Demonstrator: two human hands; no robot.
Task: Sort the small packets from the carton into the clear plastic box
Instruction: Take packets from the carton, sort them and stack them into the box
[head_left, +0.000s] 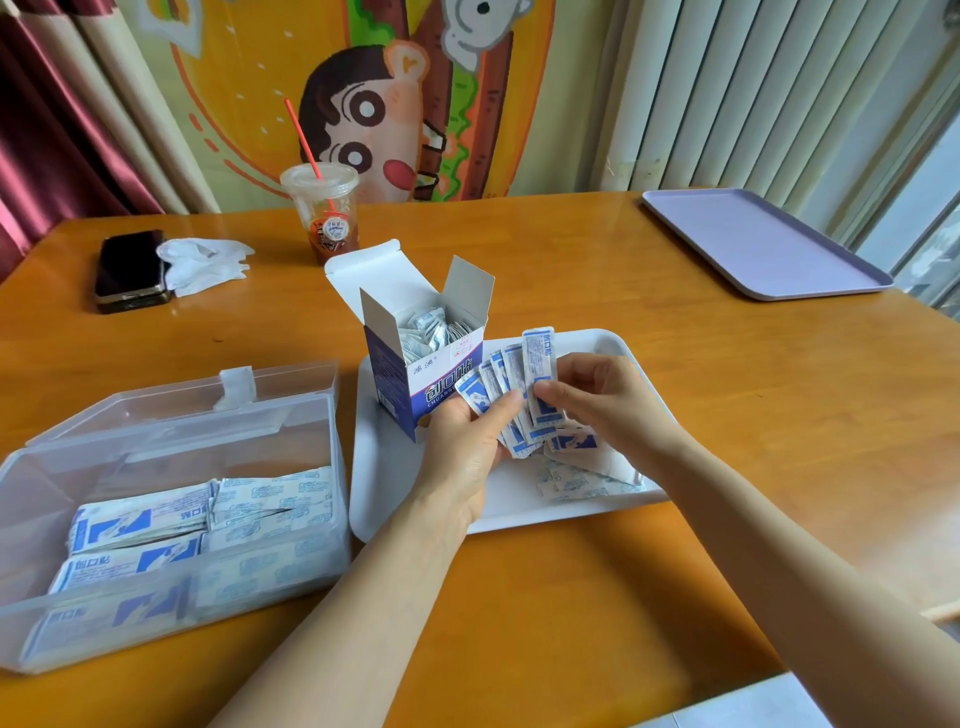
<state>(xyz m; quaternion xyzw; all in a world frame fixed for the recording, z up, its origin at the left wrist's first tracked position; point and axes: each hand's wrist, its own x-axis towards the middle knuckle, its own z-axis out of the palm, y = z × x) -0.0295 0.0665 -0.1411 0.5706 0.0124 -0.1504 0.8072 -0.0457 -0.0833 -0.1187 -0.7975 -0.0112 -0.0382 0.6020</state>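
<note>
An open blue-and-white carton (415, 358) stands on a white tray (379, 467), with several small packets still inside it. My left hand (465, 447) holds a fanned bunch of blue-and-white packets (506, 387) just right of the carton. My right hand (597, 400) pinches one upright packet (540, 364) at the right end of that fan. More loose packets (576, 480) lie on the tray below my hands. The clear plastic box (171, 499) sits at the left with its lid up, holding stacked packets.
A drink cup with a red straw (324, 213) stands behind the carton. A dark phone (130, 270) and a crumpled white tissue (205, 262) lie at the far left. A lilac tray (763, 241) rests at the table's far right corner.
</note>
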